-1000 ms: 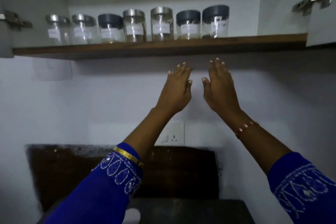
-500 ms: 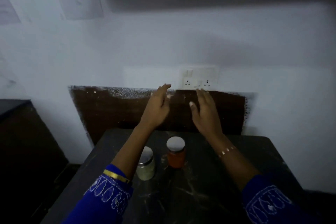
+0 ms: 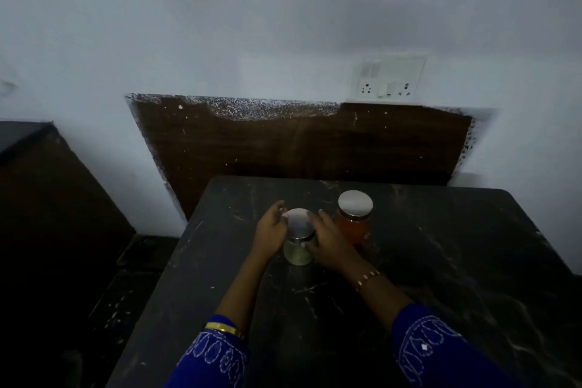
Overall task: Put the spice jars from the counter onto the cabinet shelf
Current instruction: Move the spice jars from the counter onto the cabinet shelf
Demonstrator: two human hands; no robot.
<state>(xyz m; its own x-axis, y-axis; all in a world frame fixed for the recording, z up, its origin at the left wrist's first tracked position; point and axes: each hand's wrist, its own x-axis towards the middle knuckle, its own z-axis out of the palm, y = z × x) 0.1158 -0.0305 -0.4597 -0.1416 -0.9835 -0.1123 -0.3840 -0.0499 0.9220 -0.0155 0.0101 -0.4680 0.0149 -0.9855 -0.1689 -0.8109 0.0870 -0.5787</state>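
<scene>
1. Your left hand sits at the left side of the pale jar, a little below the centre of the frame, fingers curved around the silver lid and upper glass.
2. Your right hand closes on the same jar from the right, fingers curled against its lid and shoulder, so both hands grip it between them.
3. The pale jar stands upright on the dark counter; its contents look light greenish, and its base appears to rest on the stone.
4. The orange jar stands upright just right of and slightly above the pale one in the frame, close beside your right hand. Whether your knuckles touch it cannot be told.
5. Its round silver lid is on and faces the camera.
6. Behind the counter a brown wooden panel runs across the middle of the frame against the white wall.
7. A white socket plate sits on the wall in the upper right, directly above the panel's top edge.
8. Blue embroidered sleeves cover both forearms at the bottom of the frame.
</scene>
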